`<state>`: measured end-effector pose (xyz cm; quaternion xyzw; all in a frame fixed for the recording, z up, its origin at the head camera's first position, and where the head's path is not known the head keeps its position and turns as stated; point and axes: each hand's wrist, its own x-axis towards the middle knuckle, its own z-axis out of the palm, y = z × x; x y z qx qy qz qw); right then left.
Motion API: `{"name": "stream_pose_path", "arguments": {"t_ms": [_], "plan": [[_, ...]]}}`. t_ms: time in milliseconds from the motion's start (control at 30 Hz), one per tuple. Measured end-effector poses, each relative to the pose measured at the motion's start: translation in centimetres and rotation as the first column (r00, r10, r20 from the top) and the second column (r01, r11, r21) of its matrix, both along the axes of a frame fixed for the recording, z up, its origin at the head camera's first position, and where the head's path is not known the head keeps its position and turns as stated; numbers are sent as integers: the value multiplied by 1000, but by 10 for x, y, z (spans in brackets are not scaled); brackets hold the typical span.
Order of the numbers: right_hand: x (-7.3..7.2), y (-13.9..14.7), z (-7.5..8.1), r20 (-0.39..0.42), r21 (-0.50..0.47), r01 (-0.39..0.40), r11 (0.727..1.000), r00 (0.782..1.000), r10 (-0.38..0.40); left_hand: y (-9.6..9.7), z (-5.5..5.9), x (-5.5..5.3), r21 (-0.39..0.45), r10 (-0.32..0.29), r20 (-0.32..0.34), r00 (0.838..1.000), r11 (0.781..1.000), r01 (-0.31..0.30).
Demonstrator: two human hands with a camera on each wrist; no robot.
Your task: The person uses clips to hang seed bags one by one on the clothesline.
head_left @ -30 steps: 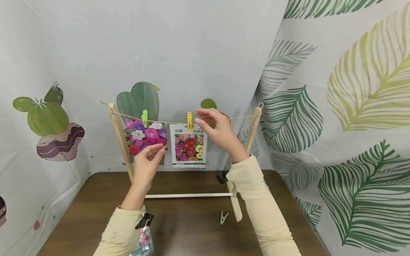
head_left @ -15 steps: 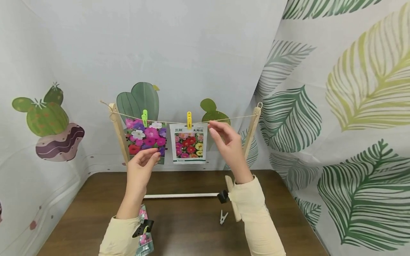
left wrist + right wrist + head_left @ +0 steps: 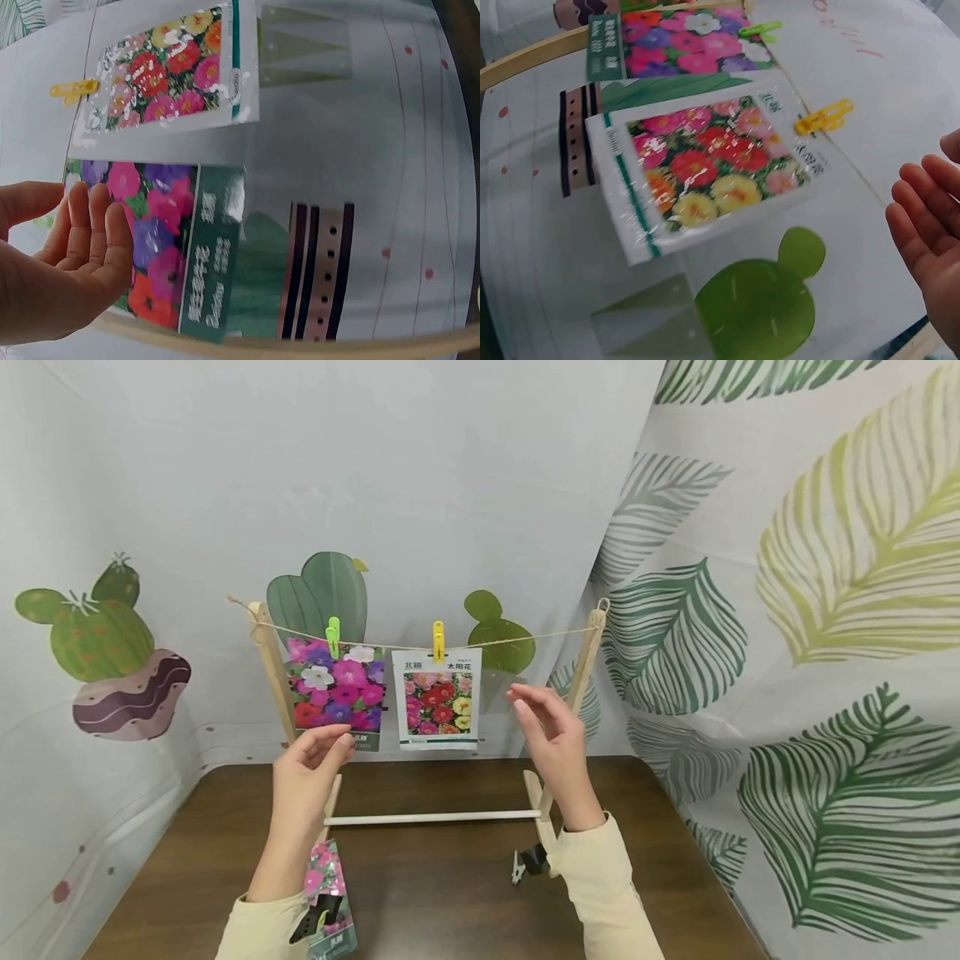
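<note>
Clock directions follow the head view. The white flower packet hangs from the string under the yellow clip, its long axis running from 12 to 6 o'clock, print upright. At its 9 o'clock, just beside it, the petunia packet hangs the same way under the green clip. The handles of both clips point to 12 o'clock.

The right hand, at the white flower packet's 4 o'clock, points to 11 o'clock; its fingers bend loosely, holding nothing. The left hand, at the petunia packet's 7 o'clock, is likewise loose and unladen, pointing to 1 o'clock; its fingertips overlap that packet's lower edge, but I cannot tell whether they touch.

A wooden frame carries the string, with a white rod across its lower part. On the dark brown table, a 3rd packet lies at the rod's 8 o'clock, lengthwise near 12 to 6; a pale clothespin lies at 4. Behind hangs pale cloth printed with cacti and leaves.
</note>
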<state>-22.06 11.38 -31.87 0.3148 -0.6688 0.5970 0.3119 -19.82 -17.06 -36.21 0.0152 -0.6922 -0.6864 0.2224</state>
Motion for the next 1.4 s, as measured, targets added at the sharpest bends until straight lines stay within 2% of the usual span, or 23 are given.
{"name": "stream_pose_path", "arguments": {"t_ms": [133, 333, 533, 733, 967, 1167, 1333, 1400], "plan": [[4, 9, -15, 42, -10, 41, 999, 998, -40, -7, -8, 4, -97, 76, -6, 997, 992, -76], [5, 24, -45, 137, -64, 92, 994, 987, -83, -18, -25, 6, -238, 188, -25, 982, 953, -188], [6, 33, -71, 199, -79, 157, 984, 970, -139, -31, -42, 10, -263, 247, 12, 969, 936, -235], [4, 36, -93, 290, -66, 207, 976, 940, -180, -42, -54, 14, -275, 283, 41, 958, 925, -261], [4, 39, -117, 385, 39, 273, 961, 884, -266, -56, -68, 22, -345, 343, 113, 932, 893, -287], [6, 38, -133, 406, 73, 308, 949, 860, -311, -66, -82, 28, -417, 380, 183, 907, 865, -278], [8, 35, -146, 402, 145, 369, 918, 826, -396, -74, -91, 30, -470, 381, 225, 897, 849, -243], [4, 37, -157, 415, 143, 374, 916, 818, -399, -77, -96, 31, -486, 380, 241, 893, 844, -228]]}}
